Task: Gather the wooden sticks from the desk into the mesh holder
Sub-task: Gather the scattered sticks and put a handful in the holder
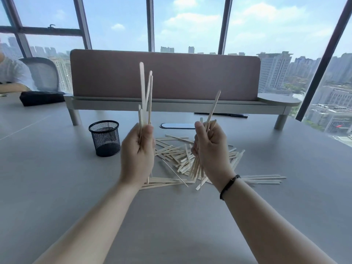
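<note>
My left hand (pixel 137 155) is raised above the desk, closed around a small bundle of wooden sticks (pixel 145 96) that stand upright and fan out above my fist. My right hand (pixel 210 149), with a black band on its wrist, grips another bundle of sticks (pixel 213 109); their ends poke out above and below the fist. A loose pile of sticks (pixel 173 154) lies on the grey desk (pixel 57 178) between and behind both hands. The black mesh holder (pixel 105 141) stands upright to the left of my left hand and looks empty.
A pink divider screen on a low shelf (pixel 163 77) crosses the desk behind the pile. A dark oval cable port (pixel 178 126) sits in front of it. At far left are a black pouch (pixel 42 98), a chair and another person's arm.
</note>
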Motion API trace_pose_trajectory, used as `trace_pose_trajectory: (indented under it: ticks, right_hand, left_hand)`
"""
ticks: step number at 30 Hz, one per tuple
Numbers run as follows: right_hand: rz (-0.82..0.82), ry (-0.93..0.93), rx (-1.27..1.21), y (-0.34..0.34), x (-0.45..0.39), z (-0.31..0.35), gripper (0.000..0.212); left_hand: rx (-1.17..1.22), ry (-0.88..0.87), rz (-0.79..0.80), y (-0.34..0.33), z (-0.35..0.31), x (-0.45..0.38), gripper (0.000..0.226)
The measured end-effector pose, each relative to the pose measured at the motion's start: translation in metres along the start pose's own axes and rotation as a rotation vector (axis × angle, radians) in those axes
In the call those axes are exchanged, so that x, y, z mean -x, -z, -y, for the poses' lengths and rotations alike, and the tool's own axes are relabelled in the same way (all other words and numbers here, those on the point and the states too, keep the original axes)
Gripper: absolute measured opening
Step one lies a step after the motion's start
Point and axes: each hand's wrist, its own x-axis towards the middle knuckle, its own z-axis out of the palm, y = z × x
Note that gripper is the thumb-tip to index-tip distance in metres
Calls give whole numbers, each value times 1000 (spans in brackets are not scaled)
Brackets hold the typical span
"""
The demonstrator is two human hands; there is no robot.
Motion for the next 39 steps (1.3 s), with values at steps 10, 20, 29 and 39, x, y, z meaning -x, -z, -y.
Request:
trace_pose_trajectory:
  ticks: [10, 20, 29, 39]
  right_hand:
    - [5, 88, 326, -10, 21, -12, 27]
    - [11, -71, 159, -10, 27, -17, 24]
    - [97, -86, 100, -7, 29, -13, 50]
    - [176, -195, 86, -12, 40, -15, 64]
  left_hand:
    - [80, 173, 12, -2, 28, 1, 46]
    - [105, 196, 36, -8, 30, 9, 31]
    - [37, 111, 79, -8, 28, 8, 16]
    - [7, 284, 118, -14, 38, 17, 29]
